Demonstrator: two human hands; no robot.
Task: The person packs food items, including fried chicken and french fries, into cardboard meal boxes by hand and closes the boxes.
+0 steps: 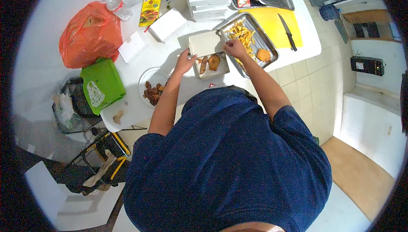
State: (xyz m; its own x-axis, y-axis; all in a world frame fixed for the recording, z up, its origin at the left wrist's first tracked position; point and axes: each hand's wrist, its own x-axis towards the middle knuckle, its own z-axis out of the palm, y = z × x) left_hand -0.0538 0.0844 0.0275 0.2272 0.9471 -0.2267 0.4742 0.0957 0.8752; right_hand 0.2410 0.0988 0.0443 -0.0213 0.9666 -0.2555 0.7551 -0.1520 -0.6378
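A white cardboard box [214, 73] sits on the white counter [312, 38] between the hands, its lid [206, 43] raised and two browned food pieces [214, 62] inside. The left hand [185, 62] touches the box's left side near the lid; whether its fingers pinch the edge, I cannot tell. The right hand [235, 48] is at the lid's right edge, fingers curled, their grip likewise unclear. Beside it, a silver metal tray [261, 40] carries golden fries [241, 34]; near the left forearm lies a clear round plate [154, 74] of dark-brown meat [153, 94].
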